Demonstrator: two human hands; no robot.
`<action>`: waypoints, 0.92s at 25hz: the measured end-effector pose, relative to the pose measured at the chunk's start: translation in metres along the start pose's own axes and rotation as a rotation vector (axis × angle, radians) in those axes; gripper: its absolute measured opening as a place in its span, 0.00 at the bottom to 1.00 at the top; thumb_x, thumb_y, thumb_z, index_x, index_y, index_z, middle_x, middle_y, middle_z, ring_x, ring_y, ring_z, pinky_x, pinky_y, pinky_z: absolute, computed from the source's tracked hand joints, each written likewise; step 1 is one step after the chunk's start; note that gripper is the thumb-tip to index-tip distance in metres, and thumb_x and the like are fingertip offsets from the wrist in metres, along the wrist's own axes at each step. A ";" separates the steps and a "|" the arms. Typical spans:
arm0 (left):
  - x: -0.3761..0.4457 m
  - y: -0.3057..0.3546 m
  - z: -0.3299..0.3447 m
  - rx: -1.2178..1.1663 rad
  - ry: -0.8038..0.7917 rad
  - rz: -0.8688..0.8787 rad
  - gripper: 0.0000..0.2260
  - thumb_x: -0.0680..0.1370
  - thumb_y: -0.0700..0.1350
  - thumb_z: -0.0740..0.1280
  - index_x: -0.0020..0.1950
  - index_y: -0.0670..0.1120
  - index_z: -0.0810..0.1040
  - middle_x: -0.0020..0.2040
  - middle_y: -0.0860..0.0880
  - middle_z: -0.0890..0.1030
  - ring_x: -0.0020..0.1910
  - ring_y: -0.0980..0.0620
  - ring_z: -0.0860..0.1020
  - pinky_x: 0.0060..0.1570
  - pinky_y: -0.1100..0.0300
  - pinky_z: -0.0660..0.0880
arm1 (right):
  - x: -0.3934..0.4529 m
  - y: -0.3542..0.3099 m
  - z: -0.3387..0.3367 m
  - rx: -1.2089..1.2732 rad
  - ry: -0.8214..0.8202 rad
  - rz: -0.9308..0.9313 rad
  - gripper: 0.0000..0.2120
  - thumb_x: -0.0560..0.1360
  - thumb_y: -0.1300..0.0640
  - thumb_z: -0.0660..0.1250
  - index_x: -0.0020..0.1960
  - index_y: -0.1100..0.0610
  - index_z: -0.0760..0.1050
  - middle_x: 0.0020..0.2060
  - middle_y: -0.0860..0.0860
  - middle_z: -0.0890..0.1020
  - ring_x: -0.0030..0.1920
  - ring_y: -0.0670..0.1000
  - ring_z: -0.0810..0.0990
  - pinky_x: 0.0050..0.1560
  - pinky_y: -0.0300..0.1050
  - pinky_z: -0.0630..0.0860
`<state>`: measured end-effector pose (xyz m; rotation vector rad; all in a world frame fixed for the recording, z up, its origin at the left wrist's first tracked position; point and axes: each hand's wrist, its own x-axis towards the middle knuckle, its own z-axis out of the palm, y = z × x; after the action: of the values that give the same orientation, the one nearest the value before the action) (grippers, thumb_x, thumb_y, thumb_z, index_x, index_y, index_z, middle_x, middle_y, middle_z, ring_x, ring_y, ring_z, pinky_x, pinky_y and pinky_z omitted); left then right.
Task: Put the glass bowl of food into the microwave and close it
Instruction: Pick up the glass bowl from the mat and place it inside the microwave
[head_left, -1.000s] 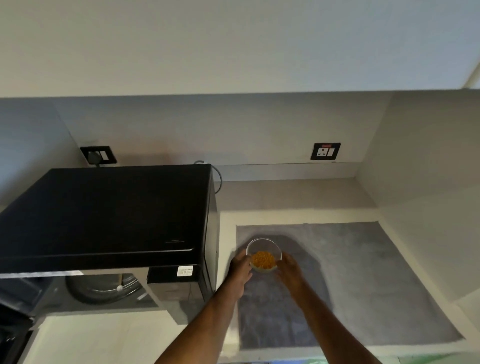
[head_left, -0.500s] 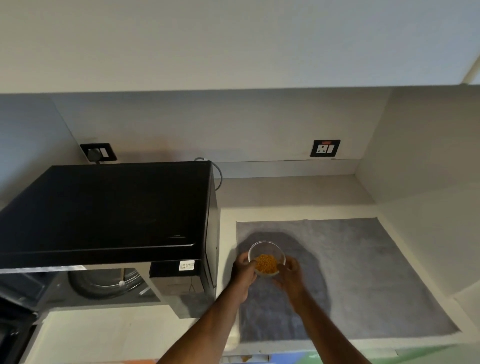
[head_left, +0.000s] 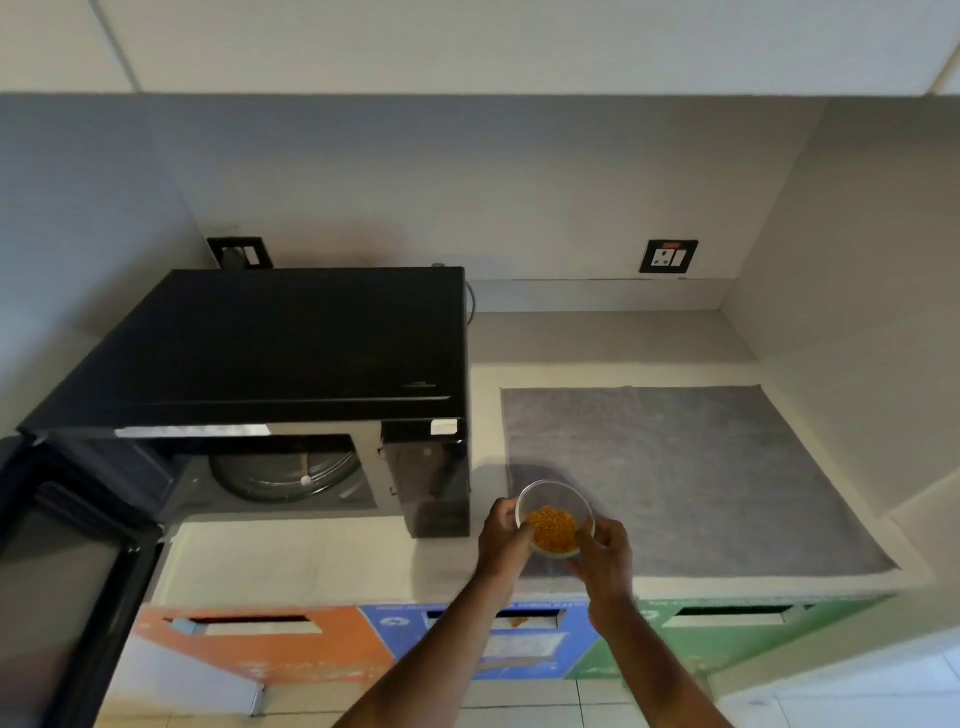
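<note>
Both hands, left hand (head_left: 503, 538) and right hand (head_left: 602, 558), grip the glass bowl (head_left: 555, 518) right of the open microwave (head_left: 291, 343); carry it level, leftward into the cavity.

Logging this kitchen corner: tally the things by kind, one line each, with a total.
Microwave: 1
Glass bowl: 1
Grey mat: 1
Wall sockets: 2
Bin slots, orange, blue, green: 3
Total: 8
</note>
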<state>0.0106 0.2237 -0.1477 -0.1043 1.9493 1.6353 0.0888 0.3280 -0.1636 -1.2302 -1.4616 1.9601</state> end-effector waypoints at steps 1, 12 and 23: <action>-0.013 -0.006 -0.009 -0.003 0.004 0.004 0.13 0.78 0.38 0.67 0.58 0.52 0.76 0.58 0.45 0.82 0.57 0.45 0.82 0.58 0.44 0.82 | -0.016 0.004 0.000 -0.008 -0.007 0.002 0.11 0.79 0.56 0.68 0.57 0.61 0.74 0.49 0.57 0.81 0.46 0.53 0.83 0.36 0.46 0.84; -0.127 -0.080 -0.167 -0.087 0.134 0.082 0.14 0.79 0.43 0.70 0.61 0.59 0.76 0.56 0.53 0.80 0.61 0.48 0.79 0.61 0.43 0.81 | -0.176 0.072 0.061 -0.046 -0.242 0.072 0.12 0.79 0.57 0.69 0.60 0.60 0.75 0.57 0.62 0.82 0.59 0.60 0.82 0.49 0.53 0.83; -0.106 -0.049 -0.293 -0.253 0.453 0.123 0.15 0.79 0.36 0.68 0.65 0.45 0.78 0.61 0.38 0.82 0.60 0.38 0.81 0.59 0.36 0.80 | -0.210 0.063 0.204 -0.081 -0.436 0.028 0.13 0.80 0.58 0.67 0.64 0.56 0.76 0.57 0.56 0.82 0.55 0.54 0.83 0.42 0.42 0.83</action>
<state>0.0068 -0.0905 -0.1180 -0.5017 2.0894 2.0768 0.0430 0.0347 -0.1225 -0.8905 -1.7481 2.3106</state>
